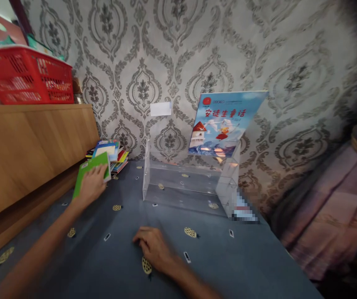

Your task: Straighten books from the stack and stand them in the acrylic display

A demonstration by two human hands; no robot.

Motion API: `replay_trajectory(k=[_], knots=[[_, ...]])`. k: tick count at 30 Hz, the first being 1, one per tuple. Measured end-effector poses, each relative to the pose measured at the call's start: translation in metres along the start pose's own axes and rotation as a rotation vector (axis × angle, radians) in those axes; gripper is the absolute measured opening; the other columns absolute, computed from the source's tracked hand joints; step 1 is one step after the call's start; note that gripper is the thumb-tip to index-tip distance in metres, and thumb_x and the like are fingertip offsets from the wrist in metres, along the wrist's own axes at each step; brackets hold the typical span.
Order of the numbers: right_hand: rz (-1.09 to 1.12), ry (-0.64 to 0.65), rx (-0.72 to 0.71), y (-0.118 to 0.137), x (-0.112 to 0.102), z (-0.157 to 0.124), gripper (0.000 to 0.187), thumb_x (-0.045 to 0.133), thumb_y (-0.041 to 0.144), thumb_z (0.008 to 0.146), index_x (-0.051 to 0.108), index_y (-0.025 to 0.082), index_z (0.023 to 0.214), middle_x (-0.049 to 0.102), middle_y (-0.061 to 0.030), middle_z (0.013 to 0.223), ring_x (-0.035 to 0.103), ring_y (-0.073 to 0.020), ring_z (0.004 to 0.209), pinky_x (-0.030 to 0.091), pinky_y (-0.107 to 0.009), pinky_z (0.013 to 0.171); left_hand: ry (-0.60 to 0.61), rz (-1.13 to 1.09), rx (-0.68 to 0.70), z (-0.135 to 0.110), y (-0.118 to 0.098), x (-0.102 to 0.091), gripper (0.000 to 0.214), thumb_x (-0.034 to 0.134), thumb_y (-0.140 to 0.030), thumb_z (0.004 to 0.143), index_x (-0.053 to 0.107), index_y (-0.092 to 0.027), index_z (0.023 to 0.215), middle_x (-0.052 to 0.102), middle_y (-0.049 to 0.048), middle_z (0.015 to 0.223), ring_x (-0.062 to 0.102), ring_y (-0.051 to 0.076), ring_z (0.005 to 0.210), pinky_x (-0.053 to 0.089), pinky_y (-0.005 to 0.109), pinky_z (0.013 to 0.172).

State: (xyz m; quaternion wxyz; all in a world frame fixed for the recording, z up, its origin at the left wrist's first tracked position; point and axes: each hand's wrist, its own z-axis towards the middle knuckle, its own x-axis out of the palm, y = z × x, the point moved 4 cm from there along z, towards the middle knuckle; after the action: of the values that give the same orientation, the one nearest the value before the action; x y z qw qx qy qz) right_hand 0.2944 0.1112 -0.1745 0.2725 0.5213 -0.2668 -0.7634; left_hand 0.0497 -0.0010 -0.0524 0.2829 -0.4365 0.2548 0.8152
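Note:
At the left, my left hand (94, 182) is closed on a green book (84, 169), its fingers lying over the cover toward the right edge. Just behind it is a pile of books (119, 160) with mixed covers. My right hand (153, 246) rests on the dark blue tablecloth (128, 270), fingers loosely curled together, and no object shows in it. Beyond the right hand stands a clear acrylic rack (181, 187) with stepped shelves. A blue picture book (225, 124) with red Chinese lettering leans upright at the rack's upper right.
A wooden cabinet (35, 153) borders the table at left, with a red plastic basket (25, 74) on top. A white label (160, 109) shows above the rack's back left. Patterned wallpaper (141, 41) lies behind, and a pinkish curtain (328, 216) hangs at right.

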Motion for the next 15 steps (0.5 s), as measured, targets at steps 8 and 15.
replay_trajectory(k=[8,15], knots=[[0.018,0.005,-0.014,0.003,-0.001,0.001,0.038,0.047,-0.001,0.078,0.077,0.019,0.091,0.074,-0.0034,0.087,0.067,-0.0151,0.081,0.049,-0.024,0.081,0.098,-0.261,0.013,-0.046,-0.024,0.07,0.067,0.046,-0.055,0.093,0.039,-0.016,0.148,0.048,0.0177,0.149,0.049,0.036,0.134,0.043,0.049,0.106],[0.008,0.006,-0.02,0.003,-0.002,0.002,0.037,0.047,-0.001,0.078,0.076,0.018,0.092,0.074,-0.0036,0.086,0.067,-0.0148,0.078,0.05,-0.025,0.079,0.124,-0.262,-0.442,-0.032,0.07,0.096,0.059,0.039,-0.048,0.091,0.049,-0.009,0.135,0.057,0.0233,0.133,0.057,0.038,0.123,0.047,0.05,0.098]])
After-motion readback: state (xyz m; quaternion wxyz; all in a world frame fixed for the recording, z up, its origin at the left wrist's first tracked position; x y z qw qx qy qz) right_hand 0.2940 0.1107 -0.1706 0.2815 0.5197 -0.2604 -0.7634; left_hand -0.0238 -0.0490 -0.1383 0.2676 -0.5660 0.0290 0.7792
